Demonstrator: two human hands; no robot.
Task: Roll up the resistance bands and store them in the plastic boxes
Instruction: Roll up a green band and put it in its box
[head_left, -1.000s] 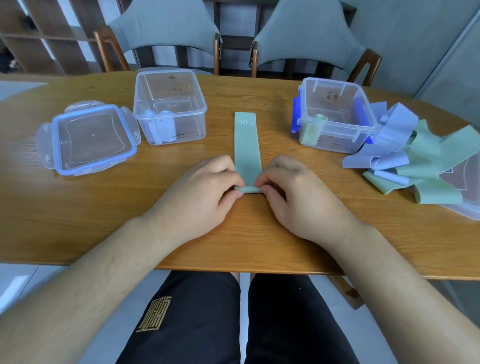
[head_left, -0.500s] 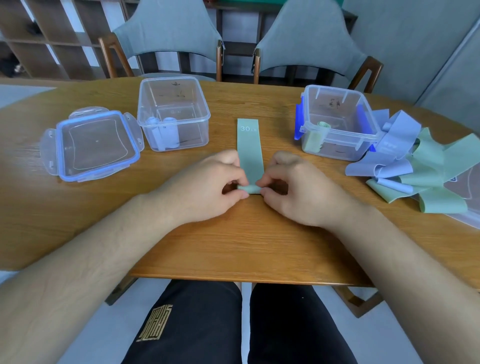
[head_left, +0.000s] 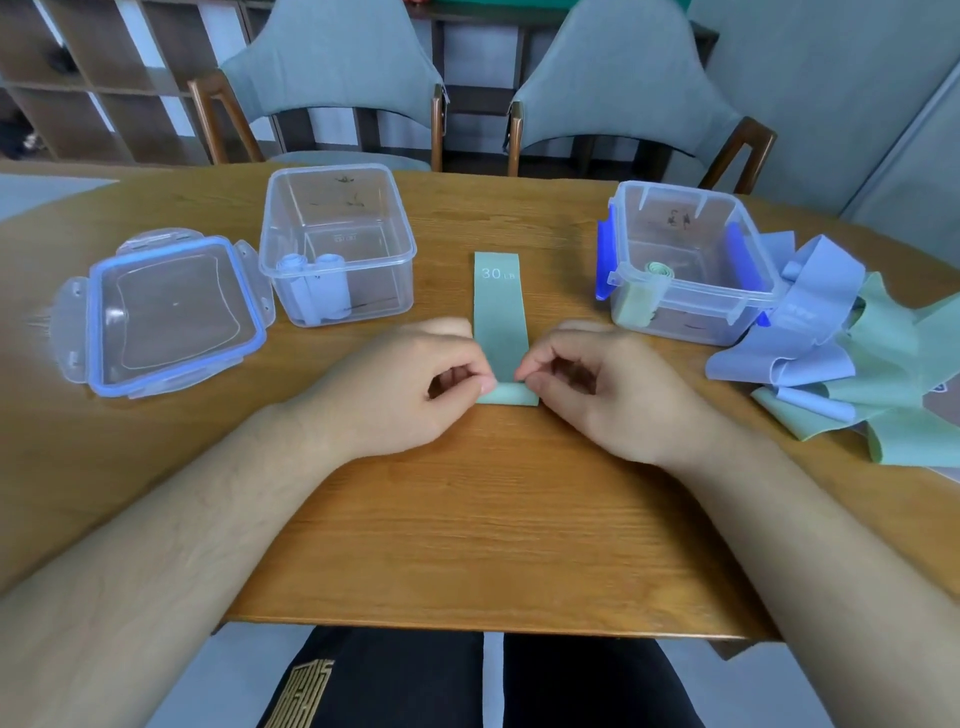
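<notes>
Hands: left hand (head_left: 410, 387) and right hand (head_left: 613, 384), both bare.
Arms: forearms (head_left: 171, 535) uncovered to the frame's edge.
Legs: black fabric (head_left: 415, 680) over both thighs.
Marking: gold blocky emblem (head_left: 304, 693) on the left thigh.

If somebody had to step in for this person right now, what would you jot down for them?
Left hand and right hand: each pinches a near corner of the green band. The first fold is made; the rest lies flat on the table.
Left box: open, lilac rolls inside, a lid beside it.
Right box: open, one green roll inside.
Left to do: finish rolling this band and box it, probably with the green roll, then roll the loose pile of lilac and green bands right of the right box.
</notes>
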